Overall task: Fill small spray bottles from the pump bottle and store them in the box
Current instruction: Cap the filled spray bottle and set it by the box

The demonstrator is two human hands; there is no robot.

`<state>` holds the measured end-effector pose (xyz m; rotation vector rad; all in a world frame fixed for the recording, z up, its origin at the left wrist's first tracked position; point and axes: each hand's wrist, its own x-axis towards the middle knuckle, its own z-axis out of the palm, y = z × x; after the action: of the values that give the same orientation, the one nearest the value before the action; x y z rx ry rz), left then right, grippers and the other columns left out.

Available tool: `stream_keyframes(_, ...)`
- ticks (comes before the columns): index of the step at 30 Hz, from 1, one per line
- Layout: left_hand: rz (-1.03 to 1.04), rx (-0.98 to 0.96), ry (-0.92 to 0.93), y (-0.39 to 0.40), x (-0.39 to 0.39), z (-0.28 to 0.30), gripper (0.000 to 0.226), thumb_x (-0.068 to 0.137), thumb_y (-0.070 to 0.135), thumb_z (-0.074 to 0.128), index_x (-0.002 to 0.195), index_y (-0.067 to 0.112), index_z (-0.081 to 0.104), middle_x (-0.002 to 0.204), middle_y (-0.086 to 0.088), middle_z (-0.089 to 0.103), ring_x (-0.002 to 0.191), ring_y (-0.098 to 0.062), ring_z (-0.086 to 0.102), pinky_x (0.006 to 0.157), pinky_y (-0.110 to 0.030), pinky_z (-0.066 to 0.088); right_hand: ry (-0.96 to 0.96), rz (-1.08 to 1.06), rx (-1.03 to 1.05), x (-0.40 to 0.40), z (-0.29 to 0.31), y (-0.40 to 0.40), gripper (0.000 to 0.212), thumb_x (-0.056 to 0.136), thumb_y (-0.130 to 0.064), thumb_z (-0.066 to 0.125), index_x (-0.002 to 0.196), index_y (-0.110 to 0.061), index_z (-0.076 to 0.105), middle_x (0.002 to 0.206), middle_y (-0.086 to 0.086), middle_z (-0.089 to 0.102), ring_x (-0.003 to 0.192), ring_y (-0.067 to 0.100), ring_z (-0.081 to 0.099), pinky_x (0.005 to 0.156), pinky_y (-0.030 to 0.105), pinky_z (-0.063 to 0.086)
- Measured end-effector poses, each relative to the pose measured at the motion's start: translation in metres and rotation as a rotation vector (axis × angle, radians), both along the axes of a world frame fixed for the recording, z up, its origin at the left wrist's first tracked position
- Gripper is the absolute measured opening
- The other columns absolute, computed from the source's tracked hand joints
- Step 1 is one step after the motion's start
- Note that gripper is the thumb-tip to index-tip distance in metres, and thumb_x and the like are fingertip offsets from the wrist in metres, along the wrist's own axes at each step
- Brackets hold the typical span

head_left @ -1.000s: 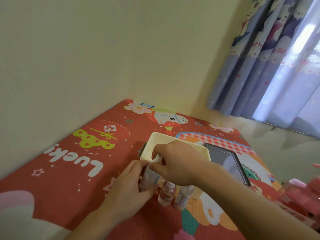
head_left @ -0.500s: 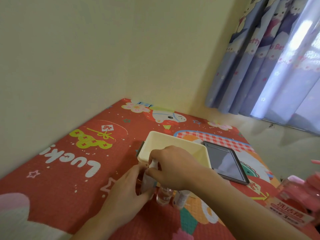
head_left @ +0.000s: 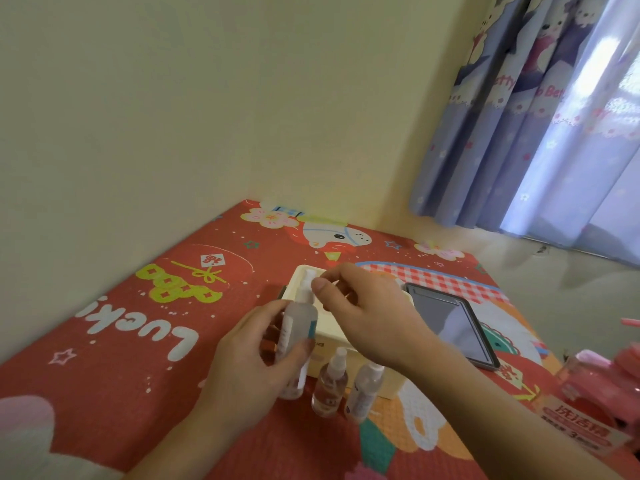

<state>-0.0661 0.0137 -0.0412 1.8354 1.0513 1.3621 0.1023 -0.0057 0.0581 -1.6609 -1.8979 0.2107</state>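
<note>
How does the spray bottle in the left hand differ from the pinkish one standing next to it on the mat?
The held spray bottle is gripped by the left hand and tilted; the pinkish bottle stands upright, untouched. The held one looks clear with a label and taller; the other is pink-tinted. Both carry white spray tops.

My left hand point(head_left: 256, 362) comes in from the lower left, fingers and thumb curled round a small spray bottle point(head_left: 297, 336) that I hold upright. My right forearm reaches across from the lower right, and my right hand point(head_left: 363, 317) hovers at the bottle's top, thumb and forefinger drawn together by the nozzle, other fingers loosely bent.
</note>
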Motion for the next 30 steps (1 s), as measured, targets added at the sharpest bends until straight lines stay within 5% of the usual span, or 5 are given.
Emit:
stream_keyframes(10,0.159,0.074,0.082,0.017,0.029,0.043,0.045,0.074,0.027,0.081,0.115,0.033,0.065,0.097,0.013,0.059,0.084,-0.005,0.059,0.072,-0.041,0.053,0.126,-0.170,-0.134,-0.013,0.002,0.011,0.052,0.081,-0.067,0.061,0.115,-0.028,0.053,0.089,-0.005,0.071,0.078,0.013,0.068,0.059,0.026,0.046)
stream_keyframes(16,0.044,0.089,0.110,0.035,0.034,0.054,0.062,0.071,0.054,0.062,0.129,0.034,0.058,0.102,0.016,0.055,0.084,-0.005,0.059,0.071,-0.032,0.054,0.233,-0.195,-0.137,-0.001,0.013,0.033,0.043,0.076,-0.057,0.068,0.107,-0.028,0.061,0.086,-0.001,0.072,0.081,0.021,0.071,0.072,0.038,0.057)
stream_keyframes(20,0.016,0.052,0.091,0.053,0.025,0.054,0.032,0.091,0.033,0.065,0.122,0.025,0.064,0.100,0.014,0.062,0.088,-0.007,0.062,0.080,-0.030,0.056,0.302,-0.219,-0.143,0.011,0.015,0.050,0.050,0.063,-0.058,0.064,0.103,-0.028,0.064,0.089,0.000,0.074,0.081,0.024,0.072,0.077,0.047,0.060)
stream_keyframes(25,0.171,-0.051,0.271,0.083,0.016,0.046,0.022,0.100,0.037,0.053,0.090,0.024,0.067,0.080,0.009,0.069,0.079,-0.016,0.065,0.073,-0.042,0.054,0.355,-0.236,-0.233,0.016,0.011,0.064,0.031,0.081,-0.042,0.069,0.107,-0.025,0.064,0.088,0.001,0.075,0.073,0.022,0.075,0.072,0.046,0.063)
stream_keyframes(30,0.223,-0.179,0.451,0.105,0.017,0.034,0.028,0.098,0.043,0.054,0.092,0.021,0.070,0.086,0.004,0.071,0.088,-0.023,0.066,0.078,-0.039,0.053,0.366,-0.244,-0.332,0.014,0.003,0.077,0.021,0.089,-0.033,0.066,0.100,-0.016,0.063,0.089,0.007,0.075,0.076,0.027,0.075,0.072,0.045,0.063)
